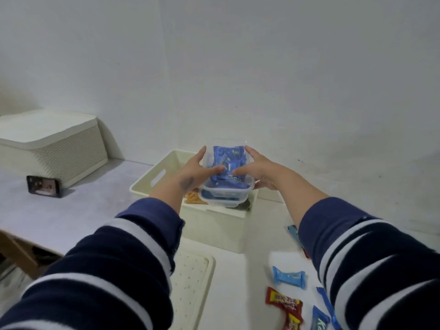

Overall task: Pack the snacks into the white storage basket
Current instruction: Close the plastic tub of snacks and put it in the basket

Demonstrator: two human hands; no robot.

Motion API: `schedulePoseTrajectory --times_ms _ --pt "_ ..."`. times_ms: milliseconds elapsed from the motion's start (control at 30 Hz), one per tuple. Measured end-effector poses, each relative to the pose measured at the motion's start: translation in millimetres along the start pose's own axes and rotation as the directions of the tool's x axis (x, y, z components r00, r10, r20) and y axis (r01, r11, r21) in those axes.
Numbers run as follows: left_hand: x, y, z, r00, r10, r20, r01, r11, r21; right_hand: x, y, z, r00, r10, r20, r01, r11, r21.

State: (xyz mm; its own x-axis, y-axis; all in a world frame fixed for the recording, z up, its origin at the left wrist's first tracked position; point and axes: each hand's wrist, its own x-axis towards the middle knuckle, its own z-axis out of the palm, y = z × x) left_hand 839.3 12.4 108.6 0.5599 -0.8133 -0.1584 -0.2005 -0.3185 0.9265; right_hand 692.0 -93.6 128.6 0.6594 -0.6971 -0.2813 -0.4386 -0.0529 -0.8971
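Across the pale, matte tabletop [71, 210], the largest thing is a cream ribbed plastic storage box with a smooth flat lid [51, 144] at the far left, with a dark phone [45, 186] propped against its front. Near the middle stands the open white plastic storage basket [152, 179], rectangular, smooth-walled, with a slot handle cut in its left side. Just in front of it lies a cream perforated plastic lid [192, 279] with rounded corners. Held over the basket is a clear rectangular plastic container packed with glossy blue snack wrappers [226, 170]; beneath it, inside the basket, sit a second clear container [221, 201] and an orange snack packet [194, 199]. The left hand [197, 170] and right hand [257, 172] clamp the upper container from opposite sides, fingers along its walls and thumbs pressed on the blue wrappers. Both arms wear navy sleeves with white stripes. On the table at the lower right lie a light blue wrapped snack [288, 277], red wrapped snack bars [284, 303] and a blue wrapped snack [320, 320].
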Motion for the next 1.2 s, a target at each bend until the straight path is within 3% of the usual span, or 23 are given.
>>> schedulePoseTrajectory --times_ms 233,400,733,900,1033,1200 --pt "64 -33 -9 0.987 -0.108 0.115 0.091 0.985 0.148 53 12 31 0.981 0.174 -0.084 -0.176 0.984 -0.007" --pt "88 -60 -9 0.923 -0.276 0.269 0.191 0.934 0.303 78 34 58 0.934 0.347 -0.079 -0.352 0.934 -0.055" --pt "119 -93 9 0.795 -0.458 0.398 0.221 0.83 0.513 102 72 77 0.831 0.551 -0.078 -0.555 0.83 -0.057" --pt "132 -103 15 0.738 -0.533 0.414 0.267 0.794 0.546 108 78 86 0.842 0.535 -0.073 -0.539 0.826 -0.164" --pt "133 -105 21 0.785 -0.49 0.379 0.193 0.775 0.602 108 79 87 0.851 0.519 -0.086 -0.523 0.816 -0.247" --pt "125 -103 26 0.806 -0.439 0.397 0.1 0.762 0.64 105 65 83 0.905 0.384 -0.184 -0.426 0.8 -0.423"
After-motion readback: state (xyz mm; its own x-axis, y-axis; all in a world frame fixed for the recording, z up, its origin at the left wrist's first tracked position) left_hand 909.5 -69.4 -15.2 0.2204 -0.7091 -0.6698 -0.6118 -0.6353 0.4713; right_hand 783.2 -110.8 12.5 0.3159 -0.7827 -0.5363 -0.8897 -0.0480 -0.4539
